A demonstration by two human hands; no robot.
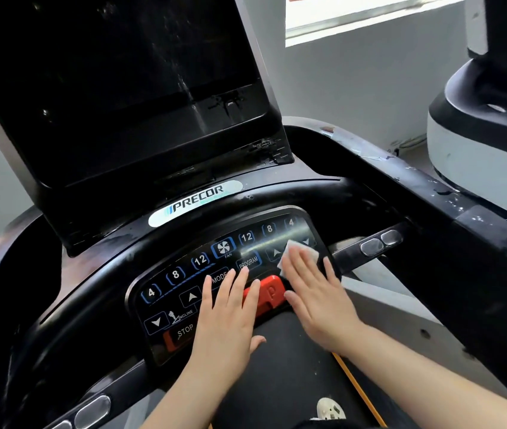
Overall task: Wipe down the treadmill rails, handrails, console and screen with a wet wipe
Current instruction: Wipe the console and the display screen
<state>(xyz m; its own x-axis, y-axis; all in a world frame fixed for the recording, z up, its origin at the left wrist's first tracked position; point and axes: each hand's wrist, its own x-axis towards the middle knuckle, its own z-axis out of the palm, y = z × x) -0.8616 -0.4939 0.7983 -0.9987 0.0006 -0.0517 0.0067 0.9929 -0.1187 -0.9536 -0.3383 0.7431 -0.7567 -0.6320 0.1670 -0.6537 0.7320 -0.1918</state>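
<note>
Right hand point(314, 292): fingers flat, pressing wet wipe point(300, 250) on console point(165, 292) right edge. Left hand point(227, 314): spread flat, console centre, beside red clip point(269, 292).

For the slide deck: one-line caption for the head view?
Right hand presses white wet wipe flat on black treadmill console panel; left hand rests beside red clip.

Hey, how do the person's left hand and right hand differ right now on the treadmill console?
The right hand presses a white wet wipe flat against the keypad's right side; the left hand holds nothing. The left hand rests on the console panel middle, fingertips near the MODE button and the red clip, while the right reaches farther up, over the arrow keys. Both lie palm down, fingers straight.
</note>
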